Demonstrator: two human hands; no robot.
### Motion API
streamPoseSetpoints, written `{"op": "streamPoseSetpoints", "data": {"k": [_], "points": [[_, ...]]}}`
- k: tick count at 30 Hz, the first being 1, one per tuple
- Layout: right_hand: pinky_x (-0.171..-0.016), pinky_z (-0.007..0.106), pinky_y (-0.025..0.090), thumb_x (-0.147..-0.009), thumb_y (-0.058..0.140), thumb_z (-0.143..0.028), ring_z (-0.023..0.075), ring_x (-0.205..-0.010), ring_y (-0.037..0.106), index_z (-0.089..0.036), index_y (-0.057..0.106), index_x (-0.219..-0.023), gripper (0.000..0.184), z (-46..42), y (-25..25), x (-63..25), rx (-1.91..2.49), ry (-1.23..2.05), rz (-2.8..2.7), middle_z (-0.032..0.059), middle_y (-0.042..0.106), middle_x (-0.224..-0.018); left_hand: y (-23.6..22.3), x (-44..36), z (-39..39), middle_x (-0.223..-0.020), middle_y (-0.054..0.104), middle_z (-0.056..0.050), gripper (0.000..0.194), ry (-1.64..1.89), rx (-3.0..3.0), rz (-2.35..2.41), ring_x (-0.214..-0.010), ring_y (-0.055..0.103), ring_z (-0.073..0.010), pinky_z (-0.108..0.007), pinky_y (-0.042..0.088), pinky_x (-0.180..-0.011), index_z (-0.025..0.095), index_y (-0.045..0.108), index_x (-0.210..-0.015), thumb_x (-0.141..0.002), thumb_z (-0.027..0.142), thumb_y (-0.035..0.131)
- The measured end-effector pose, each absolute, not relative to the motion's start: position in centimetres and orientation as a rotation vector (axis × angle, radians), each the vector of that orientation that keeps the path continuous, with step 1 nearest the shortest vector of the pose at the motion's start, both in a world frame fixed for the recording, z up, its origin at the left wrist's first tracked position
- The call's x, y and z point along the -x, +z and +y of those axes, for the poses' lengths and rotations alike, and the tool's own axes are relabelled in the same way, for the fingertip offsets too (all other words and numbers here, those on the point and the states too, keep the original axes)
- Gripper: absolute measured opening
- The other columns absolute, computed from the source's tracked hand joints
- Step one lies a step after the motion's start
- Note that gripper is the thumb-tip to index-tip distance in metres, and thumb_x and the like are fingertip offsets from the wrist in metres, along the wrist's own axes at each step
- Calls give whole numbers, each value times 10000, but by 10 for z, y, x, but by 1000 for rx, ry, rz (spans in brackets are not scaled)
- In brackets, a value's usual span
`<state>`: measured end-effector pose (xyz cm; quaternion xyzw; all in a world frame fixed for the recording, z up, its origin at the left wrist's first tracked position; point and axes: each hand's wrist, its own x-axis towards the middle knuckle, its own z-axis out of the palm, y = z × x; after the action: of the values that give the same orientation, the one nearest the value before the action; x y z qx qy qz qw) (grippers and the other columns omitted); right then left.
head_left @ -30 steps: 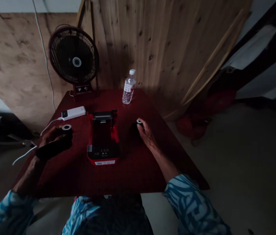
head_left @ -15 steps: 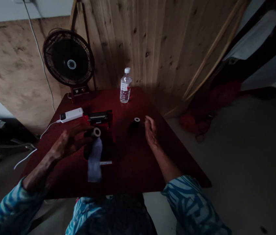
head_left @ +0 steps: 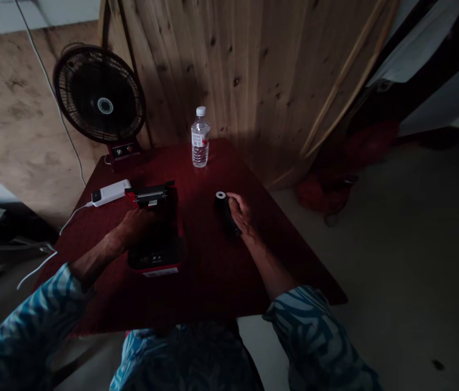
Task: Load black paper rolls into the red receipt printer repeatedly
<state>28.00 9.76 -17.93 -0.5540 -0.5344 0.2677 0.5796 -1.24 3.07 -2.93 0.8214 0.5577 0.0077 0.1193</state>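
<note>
Dim red table (head_left: 208, 282). Left hand (head_left: 136, 224) reaches down inside red-black device (head_left: 158, 259); finger spread, hold: cannot tell, shadowed. Right hand (head_left: 242, 213) part-curled at black roll (head_left: 224, 213), roll's white-ringed end left of fingertips; grip unclear.

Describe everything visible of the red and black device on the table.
The red and black device, plastic by its look, sits flat on the dark red table. A black part stands raised at its far end. Small pale marks dot the near panel; a white label sits below. The left hand covers its middle; contact unclear.
</note>
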Motion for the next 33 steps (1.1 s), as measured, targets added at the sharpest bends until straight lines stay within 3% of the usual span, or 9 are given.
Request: {"op": "streamPoseSetpoints", "data": {"k": [5, 8, 10, 12, 15, 20, 23, 27, 33], "points": [[-1009, 474, 470, -836, 477, -634, 267, -1048, 651, -263, 679, -1006, 455, 100, -181, -284, 1309, 620, -1218, 82, 733, -1064, -11, 26, 17, -1086, 797, -65, 283, 159, -2373, 1496, -962, 744, -274, -361, 566, -852, 279, 784, -1057, -870, 339, 580], [-1010, 475, 468, -841, 485, -651, 267, -1064, 647, -264, 667, -1037, 471, 100, -182, -287, 1327, 639, -1169, 87, 728, -1080, 3, 38, -12, -1068, 798, -75, 424, 332, -2225, 1457, -841, 751, -252, -321, 580, -728, 254, 760, -1138, -913, 528, 528], [-1014, 470, 470, -851, 467, -668, 262, -1085, 646, -264, 653, -1070, 496, 100, -181, -288, 1331, 661, -1137, 91, 724, -1116, 5, 41, -32, -1076, 797, -85, 473, 378, -2227, 1444, -803, 749, -253, -321, 579, -699, 246, 750, -1171, -871, 580, 602], [-1003, 460, 482, -862, 433, -685, 256, -1087, 652, -259, 639, -1101, 530, 98, -179, -289, 1330, 678, -1105, 96, 717, -1143, -2, 42, -46, -1106, 788, -95, 447, 439, -2341, 1419, -866, 749, -259, -336, 581, -761, 241, 749, -1168, -862, 551, 647], [-961, 447, 508, -866, 418, -696, 250, -1051, 668, -256, 629, -1112, 547, 95, -175, -291, 1330, 685, -1071, 102, 711, -1152, -17, 39, -56, -1030, 790, -85, 287, 621, -2522, 1335, -916, 735, -227, -329, 562, -821, 230, 757, -1077, -962, 404, 561], [-884, 428, 542, -886, 372, -662, 228, -984, 703, -253, 604, -1158, 543, 91, -158, -308, 1297, 628, -904, 96, 699, -1142, -25, 33, -67, -1066, 779, -75, 256, 669, -2735, 1250, -961, 710, -217, -357, 505, -846, 246, 752, -1069, -1000, 268, 507], [-958, 452, 526, -917, 387, -576, 230, -1064, 696, -245, 606, -1170, 471, 77, -131, -308, 1268, 501, -844, 93, 690, -1172, -23, 29, -77, -1064, 777, -72, 230, 694, -2800, 1237, -964, 705, -224, -375, 490, -850, 230, 754, -1061, -1002, 286, 539], [-1086, 450, 472, -976, 402, -502, 230, -1191, 641, -249, 622, -1196, 401, 45, -82, -268, 1103, 366, -1175, 91, 686, -1241, -25, 26, -86, -1107, 758, -96, 246, 713, -2856, 1235, -1006, 688, -238, -400, 479, -902, 197, 728, -1131, -1006, 307, 547], [-1143, 440, 463, -1014, 391, -480, 229, -1292, 594, -303, 623, -1269, 388, 54, -57, -181, 893, 637, -1739, 33, 655, -1350, -33, 31, -89, -1182, 739, -103, 269, 677, -2892, 1245, -1096, 649, -263, -453, 440, -1000, 198, 704, -1181, -1006, 246, 505]]}}
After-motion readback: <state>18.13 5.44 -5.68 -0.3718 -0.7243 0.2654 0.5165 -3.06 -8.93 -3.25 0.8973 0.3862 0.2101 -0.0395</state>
